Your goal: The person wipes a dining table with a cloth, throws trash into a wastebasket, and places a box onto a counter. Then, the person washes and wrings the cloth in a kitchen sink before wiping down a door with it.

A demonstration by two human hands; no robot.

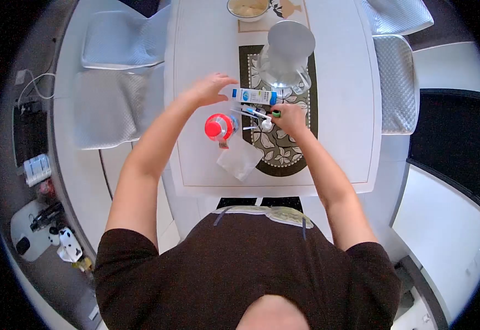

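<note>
My left hand (pixel 213 89) has its fingers stretched toward the left end of a white-and-blue packet (pixel 254 97), which could be a box or a tube. Near the packet's right end, my right hand (pixel 289 118) is closed, with a small green piece (pixel 276 114) showing at its fingers. Thin white-and-blue sticks (pixel 257 113) lie between the hands, beside a small white item (pixel 267 124) too small to name. To their left stands a bottle with a red top (pixel 218 127). A translucent white sheet or bag (pixel 240 159) lies nearer to me.
A glass jug (pixel 281 69) with a grey lid stands beyond my right hand on a dark leaf-patterned runner (pixel 280 159). A bowl (pixel 248 8) sits at the far end of the white table (pixel 341 110). Pale chairs (pixel 113 104) line both sides.
</note>
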